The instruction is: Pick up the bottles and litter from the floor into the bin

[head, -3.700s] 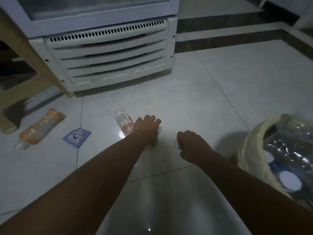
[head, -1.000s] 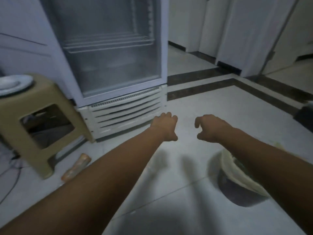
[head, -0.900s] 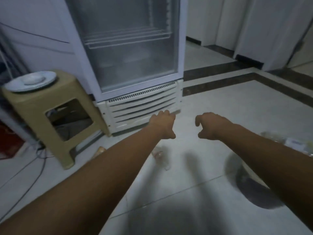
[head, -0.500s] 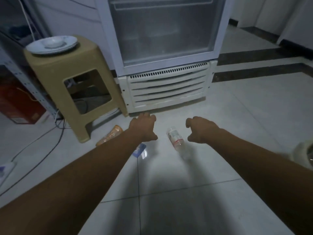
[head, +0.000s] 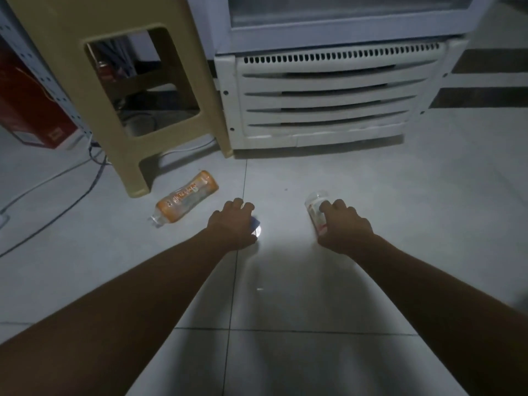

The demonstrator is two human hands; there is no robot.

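Note:
A small clear bottle with a red and white label (head: 314, 208) lies on the tiled floor in front of the fridge. My right hand (head: 344, 227) is curled over it, fingers on its upper end. My left hand (head: 233, 224) is down on a blue wrapper (head: 256, 224); only a corner of the wrapper shows under my palm. To the left of that hand an orange-labelled bottle (head: 187, 198) lies on its side, untouched. The bin is out of view.
The white grille of a glass-door fridge (head: 328, 101) stands just beyond my hands. A beige plastic stool (head: 125, 115) is at the back left, beside the orange bottle. Cables (head: 57, 201) run over the floor at left, near a red box (head: 25, 110).
The view has tilted down and closer to the floor. Both hands have dropped from above the floor onto the litter: the right onto the clear bottle, the left onto the blue wrapper.

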